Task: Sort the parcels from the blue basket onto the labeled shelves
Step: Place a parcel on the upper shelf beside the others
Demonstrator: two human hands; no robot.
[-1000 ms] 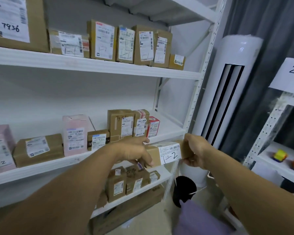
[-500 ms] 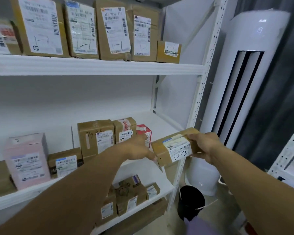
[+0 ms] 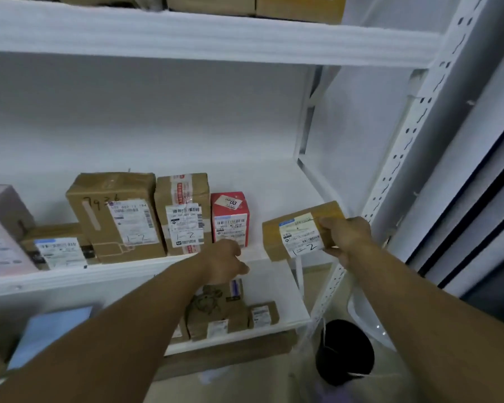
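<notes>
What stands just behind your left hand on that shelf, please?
A red box with a barcode label stands upright behind the left hand, beside a taped brown parcel. The hand covers part of its bottom edge.

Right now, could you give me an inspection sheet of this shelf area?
Surface: white middle shelf, bare at right.
Job's things: brown cardboard parcel marked 1-2, held at the shelf's right end; a brown cardboard box marked 7936 and a red carton stand on it.
Clutter: black round bin on floor.
Hands: right hand grips the parcel; left hand holds nothing.
Cables: nothing seen.
Surroundings: white perforated shelf post.
</notes>
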